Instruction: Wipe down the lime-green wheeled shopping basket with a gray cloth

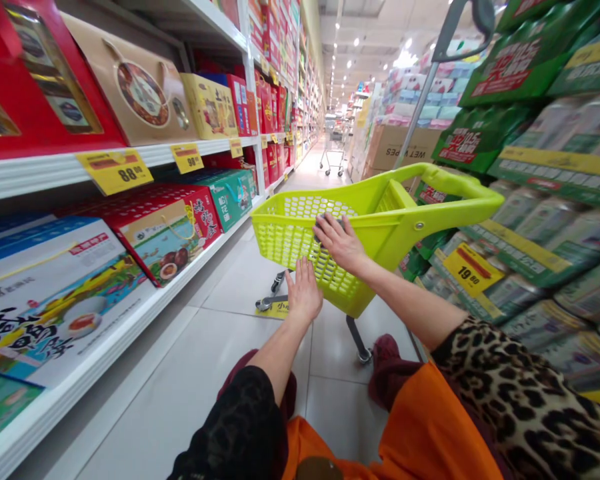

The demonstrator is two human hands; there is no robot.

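Observation:
A lime-green plastic shopping cart [380, 267] with a perforated basket stands before me, its side turned toward me. On the near wall of the basket, below the rim, lies my right hand [344, 245]. A small dark grey cloth [321, 239] shows around its fingers, mostly covered, and the hand presses it to the plastic. My left hand [305, 291] is lower and to the left, fingers straight and palm toward the basket's lower side. It looks empty; whether its fingertips touch the plastic I cannot tell. Under the basket, grey legs and casters rest on the tiles.
Shelves of gift boxes [165, 233] with yellow price tags line the left. Stacked packs of drink cans [520, 200] rise close on the right, near a grey-handled metal pole [420, 100]. A carton [403, 147] and another cart [333, 155] are farther along the aisle.

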